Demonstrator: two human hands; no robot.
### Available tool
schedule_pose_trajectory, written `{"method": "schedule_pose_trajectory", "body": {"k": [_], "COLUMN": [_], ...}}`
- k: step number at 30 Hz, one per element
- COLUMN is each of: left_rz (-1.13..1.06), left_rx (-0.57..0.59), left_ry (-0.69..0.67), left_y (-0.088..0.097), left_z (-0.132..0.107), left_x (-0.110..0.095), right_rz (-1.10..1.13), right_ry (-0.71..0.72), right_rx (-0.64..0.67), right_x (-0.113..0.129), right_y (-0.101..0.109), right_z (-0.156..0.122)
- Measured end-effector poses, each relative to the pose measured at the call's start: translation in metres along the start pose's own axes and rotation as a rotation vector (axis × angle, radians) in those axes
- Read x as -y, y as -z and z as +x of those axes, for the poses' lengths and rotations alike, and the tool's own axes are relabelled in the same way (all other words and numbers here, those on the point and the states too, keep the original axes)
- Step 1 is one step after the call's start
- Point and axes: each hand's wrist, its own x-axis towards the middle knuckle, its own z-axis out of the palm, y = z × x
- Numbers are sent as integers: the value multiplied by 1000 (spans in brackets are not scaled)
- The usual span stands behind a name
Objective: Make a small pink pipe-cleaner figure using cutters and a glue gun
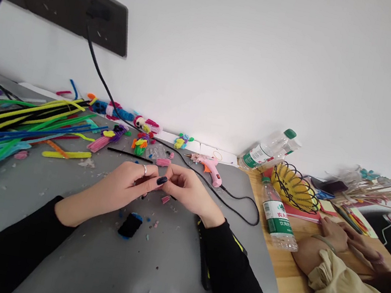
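Above the grey table, my left hand (127,184) and my right hand (190,190) meet with their fingertips pinched together. Whatever lies between the fingers is too small and hidden to make out. Just below them on the table is a black fuzzy rectangular piece with blue edges (130,226). A small pink pipe cleaner scrap (165,200) lies close under my right fingers. Behind my hands are a black pipe cleaner (129,154) and a pink striped bundle (163,162). Partly under my right forearm sits a black and yellow tool (205,264).
Loose pipe cleaners (32,125) spread over the left side. Pipe cleaner figures (111,109) line the wall. A pink glue gun (210,168) trails a black cord. To the right stand a water bottle (277,216), a yellow wire basket (294,186) and another person's hands (335,234).
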Motion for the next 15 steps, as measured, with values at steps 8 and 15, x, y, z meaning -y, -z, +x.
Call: {"method": "schedule_pose_trajectory", "body": {"k": [8,15], "left_rz": [114,28], "left_rx": [-302,-388], "left_ry": [3,172], "left_y": [-9,5], "left_z": [2,1], "left_x": [-7,-1], "right_rz": [-133,-205], "right_ry": [93,98], "right_rx": [-201,-265], "right_x": [-1,-2], "right_y": [-17,-19], "right_z": [2,1]}}
